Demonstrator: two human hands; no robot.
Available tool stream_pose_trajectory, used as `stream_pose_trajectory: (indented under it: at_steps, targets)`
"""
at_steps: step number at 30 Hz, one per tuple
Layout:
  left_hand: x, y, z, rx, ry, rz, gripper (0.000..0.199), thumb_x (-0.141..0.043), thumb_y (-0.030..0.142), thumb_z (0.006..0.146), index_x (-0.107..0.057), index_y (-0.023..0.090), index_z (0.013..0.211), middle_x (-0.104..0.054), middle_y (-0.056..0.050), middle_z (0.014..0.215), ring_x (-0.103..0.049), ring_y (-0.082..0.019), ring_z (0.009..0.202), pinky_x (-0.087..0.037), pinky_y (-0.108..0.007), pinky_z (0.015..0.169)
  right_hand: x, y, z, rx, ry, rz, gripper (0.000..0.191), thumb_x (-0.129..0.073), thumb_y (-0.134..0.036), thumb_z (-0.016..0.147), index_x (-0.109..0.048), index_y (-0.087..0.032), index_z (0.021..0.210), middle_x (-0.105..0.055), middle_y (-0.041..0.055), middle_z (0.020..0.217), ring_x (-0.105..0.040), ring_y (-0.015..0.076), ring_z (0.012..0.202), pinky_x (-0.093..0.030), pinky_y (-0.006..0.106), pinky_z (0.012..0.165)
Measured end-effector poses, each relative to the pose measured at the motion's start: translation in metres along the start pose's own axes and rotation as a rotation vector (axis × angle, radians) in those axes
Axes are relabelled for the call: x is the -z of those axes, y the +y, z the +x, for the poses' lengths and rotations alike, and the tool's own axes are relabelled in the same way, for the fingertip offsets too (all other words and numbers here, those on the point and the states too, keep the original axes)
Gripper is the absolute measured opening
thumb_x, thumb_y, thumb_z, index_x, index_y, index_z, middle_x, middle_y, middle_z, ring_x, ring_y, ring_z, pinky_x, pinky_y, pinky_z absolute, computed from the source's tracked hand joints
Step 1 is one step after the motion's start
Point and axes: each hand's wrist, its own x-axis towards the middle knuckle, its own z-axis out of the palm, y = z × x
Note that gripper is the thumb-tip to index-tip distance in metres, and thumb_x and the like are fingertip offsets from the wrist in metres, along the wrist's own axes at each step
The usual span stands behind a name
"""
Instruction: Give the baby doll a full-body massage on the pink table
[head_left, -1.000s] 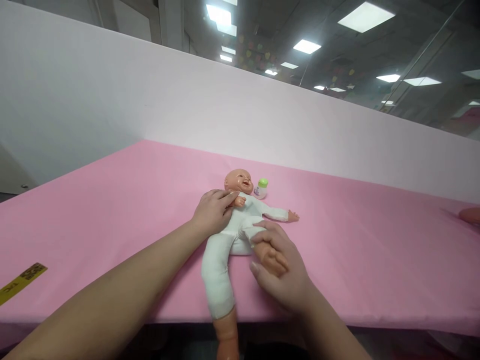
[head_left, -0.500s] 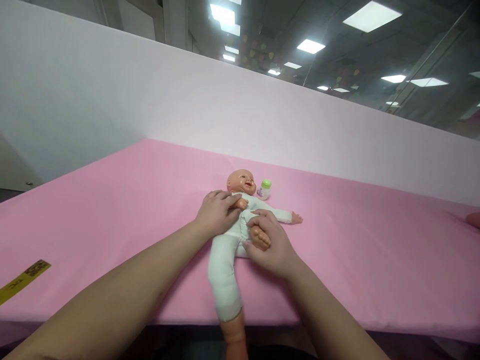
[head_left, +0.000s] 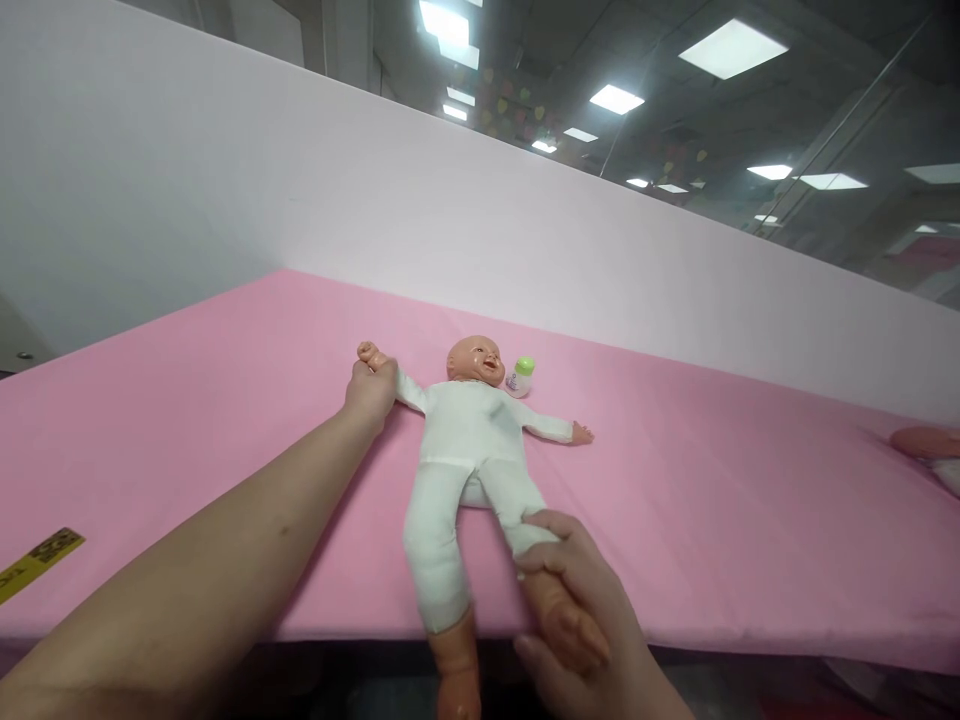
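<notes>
A baby doll in a white cloth body lies face up on the pink-covered table, its head toward the wall. My left hand is closed around the doll's arm near its small hand, stretched out to the left. With its fingers around the doll's lower leg, my right hand holds the limb on the right, near the table's front edge. The doll's other leg hangs over that edge. Beside the doll's head is a small bottle with a green cap.
A white wall runs behind the table, with glass above it reflecting ceiling lights. A yellow strip lies at the front left. Part of another skin-toned object shows at the far right edge.
My left hand has drawn the doll's arm from its chest out to the left. My right hand has brought the bent leg down and straighter, toward the front edge. The view has shifted slightly.
</notes>
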Motion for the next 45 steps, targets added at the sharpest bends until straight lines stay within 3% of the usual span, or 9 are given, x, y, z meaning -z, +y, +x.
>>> stream_pose_trajectory:
  at_steps: [4, 7, 12, 20, 25, 30, 38, 45]
  targets:
    - [0.000, -0.002, 0.000, -0.004, -0.025, -0.001, 0.060, -0.060, 0.057, 0.087, -0.052, 0.022, 0.135, -0.069, -0.020, 0.119, -0.069, -0.043, 0.101, -0.053, -0.051, 0.075, -0.006, 0.003, -0.016, -0.072, -0.115, -0.057, 0.055, -0.082, -0.023, 0.065, -0.065, -0.038, 0.114, -0.062, 0.0074, 0.132, -0.074, 0.0327, 0.096, -0.064, 0.042, 0.076]
    - [-0.001, -0.003, -0.004, -0.027, -0.054, -0.004, 0.057, -0.062, 0.058, 0.086, -0.054, 0.023, 0.130, -0.070, -0.018, 0.120, -0.070, -0.041, 0.101, -0.053, -0.048, 0.076, -0.011, 0.006, -0.019, -0.104, -0.132, -0.068, 0.054, -0.079, -0.021, 0.061, -0.064, -0.039, 0.110, -0.066, 0.0042, 0.121, -0.074, 0.0296, 0.082, -0.063, 0.040, 0.065]
    - [-0.001, -0.001, -0.012, -0.086, -0.088, 0.021, 0.044, -0.060, 0.055, 0.089, -0.056, 0.024, 0.120, -0.071, -0.015, 0.116, -0.070, -0.037, 0.098, -0.052, -0.043, 0.073, -0.013, 0.001, -0.010, -0.104, -0.127, -0.036, 0.051, -0.075, -0.016, 0.062, -0.063, -0.035, 0.108, -0.066, 0.0049, 0.115, -0.072, 0.0281, 0.086, -0.063, 0.038, 0.073]
    - [0.005, 0.012, -0.040, -0.536, -0.149, 0.283, 0.036, -0.059, 0.049, 0.097, -0.057, 0.026, 0.124, -0.073, -0.008, 0.109, -0.069, -0.030, 0.094, -0.051, -0.040, 0.075, 0.010, -0.017, 0.030, -0.039, -0.064, 0.091, 0.036, -0.072, -0.020, 0.074, -0.064, -0.026, 0.109, -0.058, 0.0090, 0.126, -0.063, 0.0289, 0.120, -0.052, 0.039, 0.101]
    - [0.000, 0.017, -0.057, -0.873, -0.291, 0.457, 0.045, -0.058, 0.032, 0.096, -0.059, 0.029, 0.141, -0.068, -0.008, 0.132, -0.061, -0.031, 0.121, -0.050, -0.045, 0.100, 0.015, 0.004, 0.070, 0.006, -0.012, 0.147, 0.028, -0.074, -0.026, 0.079, -0.066, -0.026, 0.106, -0.062, 0.0067, 0.117, -0.061, 0.0292, 0.118, -0.048, 0.043, 0.103]
    - [-0.002, 0.017, -0.063, -1.048, -0.455, 0.697, 0.050, -0.051, 0.035, 0.102, -0.053, 0.035, 0.152, -0.060, -0.007, 0.147, -0.053, -0.032, 0.135, -0.043, -0.050, 0.113, 0.005, 0.027, 0.106, -0.033, 0.005, 0.159, 0.026, -0.075, -0.028, 0.082, -0.066, -0.026, 0.107, -0.065, 0.0049, 0.114, -0.063, 0.0272, 0.112, -0.049, 0.044, 0.102]
    - [0.003, 0.018, -0.067, -1.082, -0.482, 0.849, 0.055, -0.048, 0.041, 0.104, -0.045, 0.039, 0.159, -0.053, -0.011, 0.155, -0.047, -0.038, 0.140, -0.038, -0.057, 0.115, -0.021, 0.045, 0.121, -0.165, -0.017, 0.030, 0.026, -0.077, -0.032, 0.084, -0.066, -0.029, 0.108, -0.066, 0.0021, 0.119, -0.063, 0.0261, 0.115, -0.050, 0.045, 0.103]
    - [0.001, 0.018, -0.060, -0.861, -0.513, 0.526, 0.054, -0.045, 0.049, 0.105, -0.050, 0.031, 0.156, -0.059, -0.011, 0.149, -0.053, -0.035, 0.138, -0.043, -0.052, 0.114, -0.018, 0.044, 0.105, -0.114, 0.051, 0.021, 0.031, -0.078, -0.030, 0.082, -0.066, -0.028, 0.111, -0.063, 0.0046, 0.123, -0.059, 0.0282, 0.124, -0.046, 0.047, 0.110]
